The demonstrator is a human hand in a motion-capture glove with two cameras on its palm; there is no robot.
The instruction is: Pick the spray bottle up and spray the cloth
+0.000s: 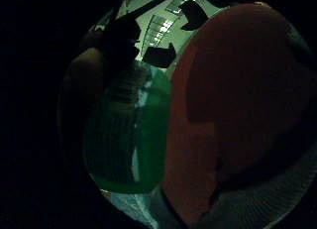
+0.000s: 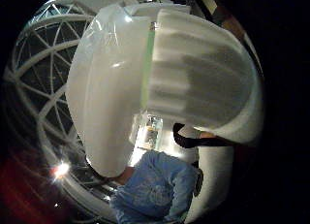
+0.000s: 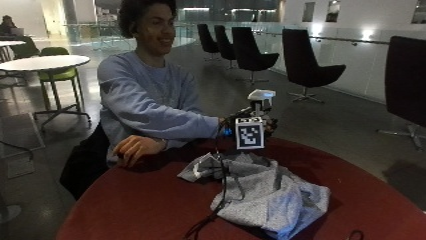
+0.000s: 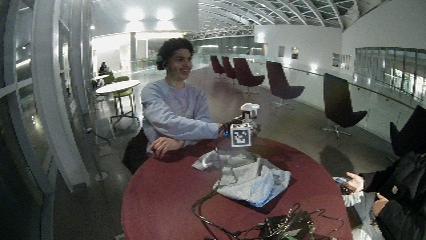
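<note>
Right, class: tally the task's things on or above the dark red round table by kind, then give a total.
Spray bottles, white-headed, clear green-tinted plastic: 1
Cloths, crumpled light grey fabric: 1
Total: 2

Spray bottle [image 3: 260, 102] body: hidden behind the gloved right hand [image 3: 234, 123]; only the white head shows.
Fingers: too dark to make out.
Cloth [image 3: 266, 192] far edge: blurred into shadow.
</note>
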